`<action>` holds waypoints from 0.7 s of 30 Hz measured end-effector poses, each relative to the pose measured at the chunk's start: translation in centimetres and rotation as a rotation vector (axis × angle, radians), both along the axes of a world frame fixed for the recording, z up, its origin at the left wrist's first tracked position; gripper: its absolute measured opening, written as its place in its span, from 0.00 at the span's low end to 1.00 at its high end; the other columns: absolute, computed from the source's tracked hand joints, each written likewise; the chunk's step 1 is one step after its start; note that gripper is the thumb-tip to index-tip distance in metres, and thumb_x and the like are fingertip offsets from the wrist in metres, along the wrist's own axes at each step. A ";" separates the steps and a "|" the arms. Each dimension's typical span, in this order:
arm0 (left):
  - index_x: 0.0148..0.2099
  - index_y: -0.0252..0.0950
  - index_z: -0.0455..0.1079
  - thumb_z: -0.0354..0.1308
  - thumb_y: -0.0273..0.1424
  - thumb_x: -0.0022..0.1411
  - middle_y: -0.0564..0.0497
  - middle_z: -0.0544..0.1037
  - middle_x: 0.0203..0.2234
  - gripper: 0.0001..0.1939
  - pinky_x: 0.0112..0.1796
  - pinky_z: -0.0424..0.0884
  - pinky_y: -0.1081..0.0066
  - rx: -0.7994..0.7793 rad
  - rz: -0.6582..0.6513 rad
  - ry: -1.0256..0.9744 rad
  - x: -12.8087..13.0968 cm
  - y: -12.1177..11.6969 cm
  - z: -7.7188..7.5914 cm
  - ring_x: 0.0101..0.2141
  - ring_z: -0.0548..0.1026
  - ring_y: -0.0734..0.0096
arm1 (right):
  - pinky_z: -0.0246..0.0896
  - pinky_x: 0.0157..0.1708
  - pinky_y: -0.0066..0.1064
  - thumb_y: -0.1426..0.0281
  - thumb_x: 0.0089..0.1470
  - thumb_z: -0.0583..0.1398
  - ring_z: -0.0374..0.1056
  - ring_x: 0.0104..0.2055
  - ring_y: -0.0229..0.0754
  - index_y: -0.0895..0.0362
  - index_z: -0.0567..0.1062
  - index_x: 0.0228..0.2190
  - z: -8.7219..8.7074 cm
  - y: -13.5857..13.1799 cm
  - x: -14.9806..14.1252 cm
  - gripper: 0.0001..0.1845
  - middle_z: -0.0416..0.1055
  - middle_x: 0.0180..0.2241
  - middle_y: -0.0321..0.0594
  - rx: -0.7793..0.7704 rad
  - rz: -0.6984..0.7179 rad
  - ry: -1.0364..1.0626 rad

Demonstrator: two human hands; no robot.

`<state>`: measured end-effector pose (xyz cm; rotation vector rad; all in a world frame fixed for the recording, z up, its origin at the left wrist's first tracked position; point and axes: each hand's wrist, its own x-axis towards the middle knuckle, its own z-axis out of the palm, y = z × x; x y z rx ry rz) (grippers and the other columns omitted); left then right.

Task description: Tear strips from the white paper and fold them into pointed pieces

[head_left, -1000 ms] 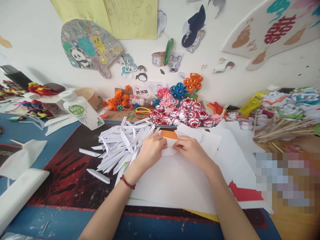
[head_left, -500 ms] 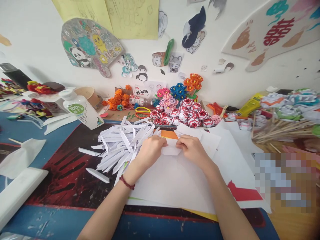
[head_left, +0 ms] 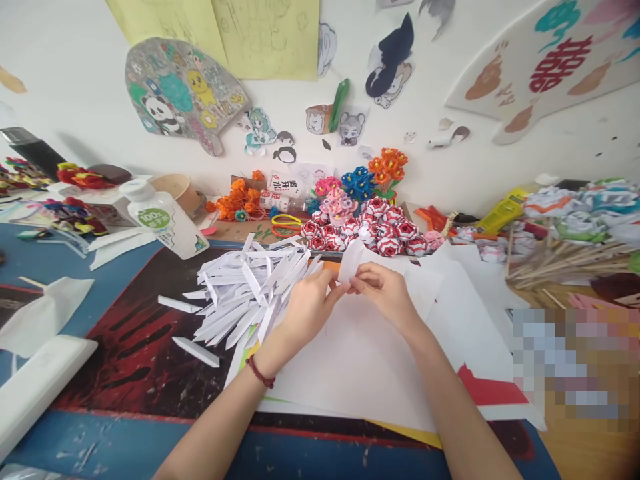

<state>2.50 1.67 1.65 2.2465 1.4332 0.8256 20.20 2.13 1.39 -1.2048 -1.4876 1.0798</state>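
Observation:
A small piece of white paper (head_left: 351,261) stands up between my hands, above large white sheets (head_left: 360,373) on the table. My left hand (head_left: 313,297) is closed, with its thumb and fingertips pinching the lower edge of the piece. My right hand (head_left: 383,290) meets it there, its thumb and fingers closed on the same piece; the exact fold is hidden by the fingers. Left of my hands lies a loose heap of folded white paper strips (head_left: 250,283). Two folded strips lie apart from it on the dark mat (head_left: 145,360).
A white bottle (head_left: 167,223) stands tilted behind the mat. Red-and-white paper flowers (head_left: 383,227) line the back by the wall. Wooden sticks (head_left: 565,260) lie at right, and a long white box-like object (head_left: 45,393) at left. Red paper (head_left: 487,387) shows beside my right forearm.
My hands have come together, and the small paper, held flat and wide between them before, is now turned upright. My left wrist has shifted slightly right.

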 end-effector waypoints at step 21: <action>0.35 0.34 0.71 0.49 0.24 0.65 0.48 0.75 0.31 0.10 0.37 0.61 0.65 0.105 -0.149 0.427 -1.3 1.1 -0.7 0.38 0.70 0.62 | 0.63 0.34 0.33 0.67 0.50 0.61 0.69 0.32 0.42 0.57 0.79 0.30 -0.1 0.2 2.2 0.08 0.75 0.29 0.39 -0.076 0.186 -0.428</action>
